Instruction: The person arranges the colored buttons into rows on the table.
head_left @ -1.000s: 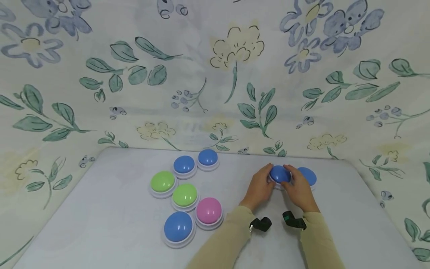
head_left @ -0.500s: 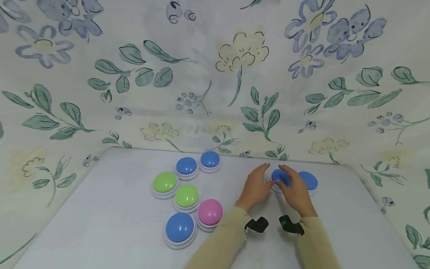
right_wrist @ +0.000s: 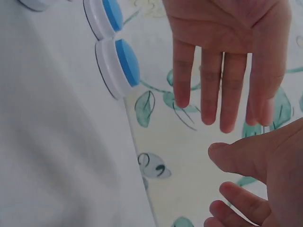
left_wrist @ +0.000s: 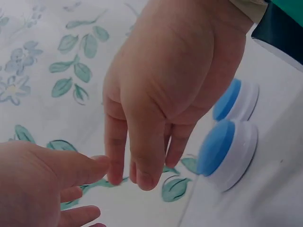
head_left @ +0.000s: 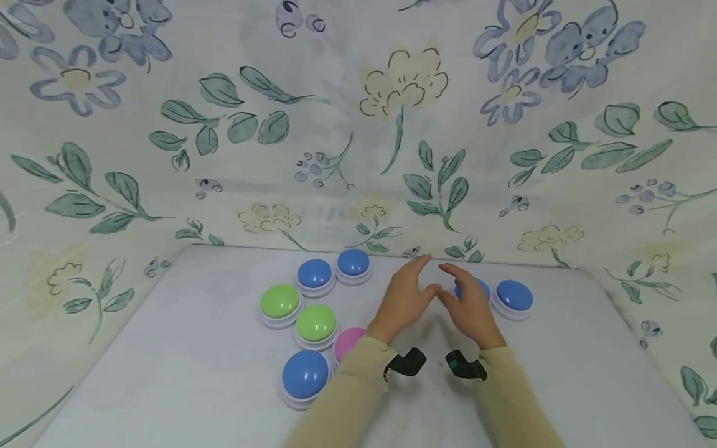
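Right of centre in the head view, the left hand (head_left: 400,305) and right hand (head_left: 467,314) hang over the smooth white tabletop (head_left: 185,348), fingers extended, thumbs apart from them, gripping nothing. Just behind the right hand sits the nearer blue button (head_left: 483,291), a glossy dome on a round white base; the outer blue button (head_left: 514,297) stands beside it, on its right. Left of centre cluster similar shiny domes: two green buttons (head_left: 316,323), three blue buttons (head_left: 305,374) and a pink button (head_left: 350,343). Printed flowers and leaves cover the lightly creased cloth (head_left: 336,112) behind.

The right hand hides much of the nearer blue button, the left sleeve (head_left: 347,392) covers part of the pink one, and the frame's lower edge cuts both forearms. Half a second ago the hands framed the nearer blue button; they have since shifted left, uncovering the outer one fully.
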Motion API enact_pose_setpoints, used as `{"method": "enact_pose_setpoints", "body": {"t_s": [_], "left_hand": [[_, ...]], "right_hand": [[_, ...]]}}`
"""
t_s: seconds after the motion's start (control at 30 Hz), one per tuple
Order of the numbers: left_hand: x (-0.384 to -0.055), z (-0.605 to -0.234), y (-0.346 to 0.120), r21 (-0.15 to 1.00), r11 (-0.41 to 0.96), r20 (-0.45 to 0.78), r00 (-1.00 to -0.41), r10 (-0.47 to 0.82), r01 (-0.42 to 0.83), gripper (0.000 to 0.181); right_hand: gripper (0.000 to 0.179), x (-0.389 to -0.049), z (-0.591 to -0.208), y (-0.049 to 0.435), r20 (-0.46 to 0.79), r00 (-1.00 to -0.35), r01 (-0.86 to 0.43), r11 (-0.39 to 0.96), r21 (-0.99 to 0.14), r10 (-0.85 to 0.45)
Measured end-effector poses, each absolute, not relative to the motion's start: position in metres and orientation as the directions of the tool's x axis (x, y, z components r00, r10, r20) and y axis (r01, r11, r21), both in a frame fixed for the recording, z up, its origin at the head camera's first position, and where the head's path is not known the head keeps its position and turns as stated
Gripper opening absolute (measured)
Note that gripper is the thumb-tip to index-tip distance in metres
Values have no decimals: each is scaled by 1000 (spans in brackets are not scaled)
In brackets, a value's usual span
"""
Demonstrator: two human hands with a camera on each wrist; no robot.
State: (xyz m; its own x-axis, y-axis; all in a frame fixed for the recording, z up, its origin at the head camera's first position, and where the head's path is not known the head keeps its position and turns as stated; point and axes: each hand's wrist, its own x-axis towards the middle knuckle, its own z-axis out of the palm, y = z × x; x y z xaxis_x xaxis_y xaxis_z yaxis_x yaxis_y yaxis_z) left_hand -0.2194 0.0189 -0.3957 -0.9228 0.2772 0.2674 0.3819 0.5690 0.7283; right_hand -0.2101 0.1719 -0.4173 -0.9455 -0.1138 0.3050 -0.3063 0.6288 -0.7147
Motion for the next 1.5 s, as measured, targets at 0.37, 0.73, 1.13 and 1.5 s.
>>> {"method": "enact_pose_setpoints", "body": {"t_s": [0.37, 0.73, 1.13, 1.5], "left_hand": [[-222, -385, -24, 678, 640, 246, -932, 267, 363, 57], [-232, -386, -56, 703, 655, 187, -961, 205, 277, 58], [-261, -400, -84, 643, 712, 217, -959, 183, 282, 56], [-278, -404, -104, 601, 756, 164, -966, 201, 259, 58]], "right_hand": [[46, -223, -418, 144, 289, -951, -296, 601, -742, -112], [46, -237, -424, 121, 231, -964, -263, 557, -788, -129], [47, -260, -432, 98, 122, -988, -150, 457, -877, -91], [54, -280, -434, 77, 88, -986, -146, 464, -874, -145]]}}
